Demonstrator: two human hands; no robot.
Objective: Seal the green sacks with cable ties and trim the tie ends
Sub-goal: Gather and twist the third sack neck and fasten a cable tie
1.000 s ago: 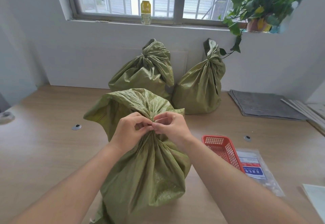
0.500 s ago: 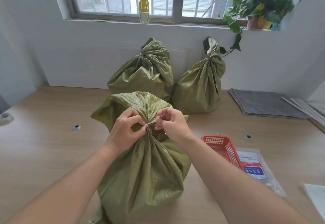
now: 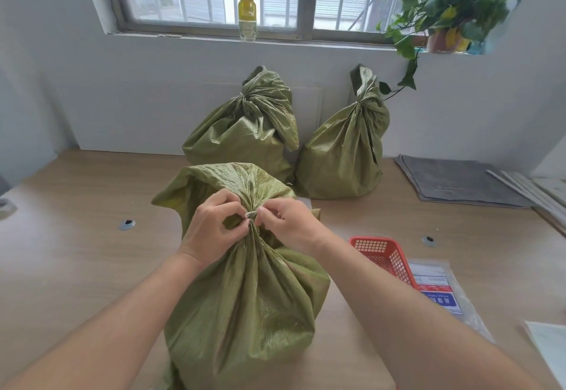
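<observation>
A green woven sack (image 3: 245, 297) stands on the wooden table right in front of me, its neck gathered. A pale cable tie (image 3: 251, 213) circles that neck. My left hand (image 3: 211, 230) grips the bunched neck from the left, its fingertips at the tie. From the right, my right hand (image 3: 288, 224) pinches the tie. Two more green sacks, the left one (image 3: 245, 135) and the right one (image 3: 346, 150), stand tied against the back wall.
A red mesh basket (image 3: 382, 255) and a clear plastic packet (image 3: 441, 291) with a blue label lie to my right. Grey mats (image 3: 453, 184) sit at the back right. A bottle (image 3: 247, 19) and a potted plant (image 3: 450, 6) stand on the window sill.
The hands parted a little half a second ago, showing the tie between them, then came close again at the neck. The view has shifted slightly.
</observation>
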